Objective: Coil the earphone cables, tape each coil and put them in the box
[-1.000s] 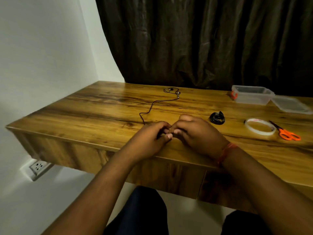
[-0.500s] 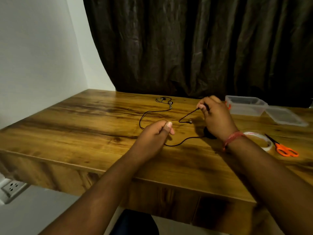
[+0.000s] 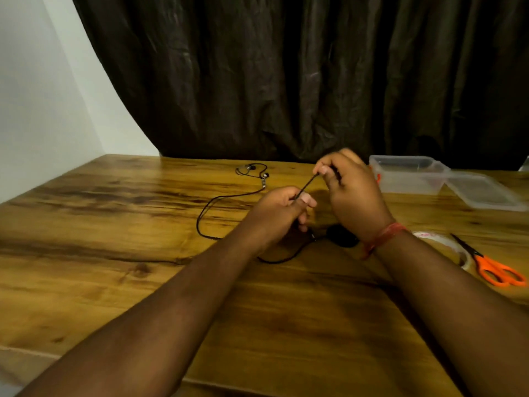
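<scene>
Head view, cable span: I'm watching a short taut stretch of the black earphone cable (image 3: pixel 307 184) running up and to the right, from my left hand (image 3: pixel 282 212) to my right hand (image 3: pixel 347 187).
Head view, left hand: it's curling around the cable, thumb pressing on top near the low end of the span, sitting nearer to me than the right.
Head view, right hand: it's pinching the far, high end of the span between thumb and fingertips (image 3: pixel 325 170), raised above the wooden table (image 3: pixel 143 282).
Head view, loose length: the rest of the cable is trailing left in a loop on the table, then heading back to the earbuds (image 3: pixel 253 171) lying near the curtain; another strand is dropping under my left hand and curving toward me.
Head view, next wrap: I'm judging that the wrap has to go around the left fingers, so the slack must feed in from the left loop; nothing is lying across that path.
Head view, finished coil: a dark bundle (image 3: pixel 342 236), seemingly an already wound earphone, is sitting just behind my right wrist, partly hidden.
Head view, tools: the tape roll (image 3: pixel 446 245) and orange scissors (image 3: pixel 498 270) are lying to the right, touching or overlapping.
Head view, box: the clear plastic box (image 3: pixel 409 174) is standing open at far right, its lid (image 3: pixel 483 193) just beside it.
</scene>
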